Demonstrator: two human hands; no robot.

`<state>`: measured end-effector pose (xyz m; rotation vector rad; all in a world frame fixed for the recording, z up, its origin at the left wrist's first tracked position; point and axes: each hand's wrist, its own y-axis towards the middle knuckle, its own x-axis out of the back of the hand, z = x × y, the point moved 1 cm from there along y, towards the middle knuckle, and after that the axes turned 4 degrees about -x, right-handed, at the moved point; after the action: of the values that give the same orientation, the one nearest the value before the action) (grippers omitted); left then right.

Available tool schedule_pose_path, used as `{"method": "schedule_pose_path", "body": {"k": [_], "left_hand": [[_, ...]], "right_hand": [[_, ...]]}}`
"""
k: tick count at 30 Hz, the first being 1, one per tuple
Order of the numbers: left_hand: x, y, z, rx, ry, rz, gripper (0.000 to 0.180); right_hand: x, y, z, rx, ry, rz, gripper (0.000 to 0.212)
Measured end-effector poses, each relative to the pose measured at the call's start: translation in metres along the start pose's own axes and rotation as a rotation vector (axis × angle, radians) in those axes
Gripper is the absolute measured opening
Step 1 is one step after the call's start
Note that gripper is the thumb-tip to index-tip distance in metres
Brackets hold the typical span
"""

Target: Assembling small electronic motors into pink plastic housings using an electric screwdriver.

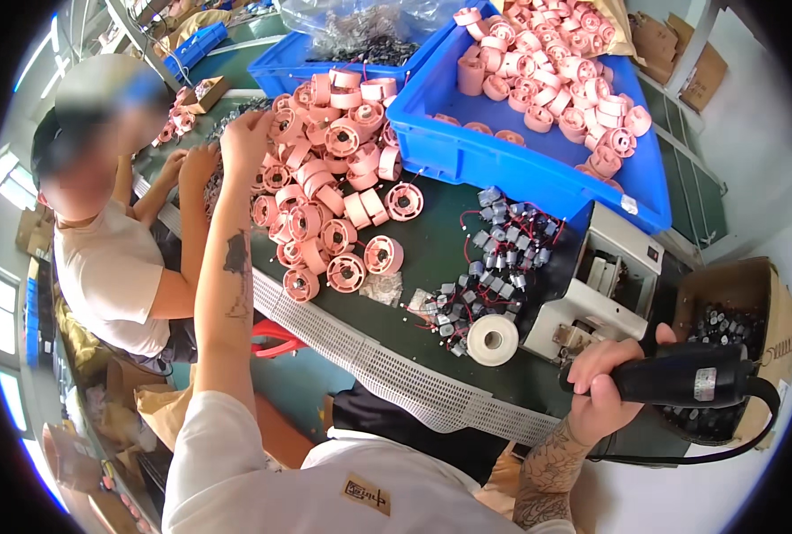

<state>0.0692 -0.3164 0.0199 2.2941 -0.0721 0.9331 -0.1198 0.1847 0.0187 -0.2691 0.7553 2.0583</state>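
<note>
While gripping the black tool (676,374), lower right of frame, in the right hand (604,392), with the left hand (246,141) (cannot tell if grasping anything) beside loosely heaped pink rings (360,162), upper centre, could topple some by nudging.

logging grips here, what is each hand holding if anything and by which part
The right hand grips a black corded tool, apparently an electric screwdriver, near the end opposite its cord. Whether the left hand holds anything cannot be told.
</note>
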Motion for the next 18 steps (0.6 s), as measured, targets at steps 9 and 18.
{"method": "schedule_pose_path", "body": {"k": [9, 18], "left_hand": [[-0.004, 0.005, -0.033, -0.034, -0.017, 0.005, 0.032], [0.004, 0.009, -0.104, -0.338, -0.084, -0.105, 0.026]], "right_hand": [[0.005, -0.002, -0.002, -0.028, 0.024, -0.022, 0.090], [0.010, 0.007, -0.008, -0.037, -0.007, 0.098, 0.090]]}}
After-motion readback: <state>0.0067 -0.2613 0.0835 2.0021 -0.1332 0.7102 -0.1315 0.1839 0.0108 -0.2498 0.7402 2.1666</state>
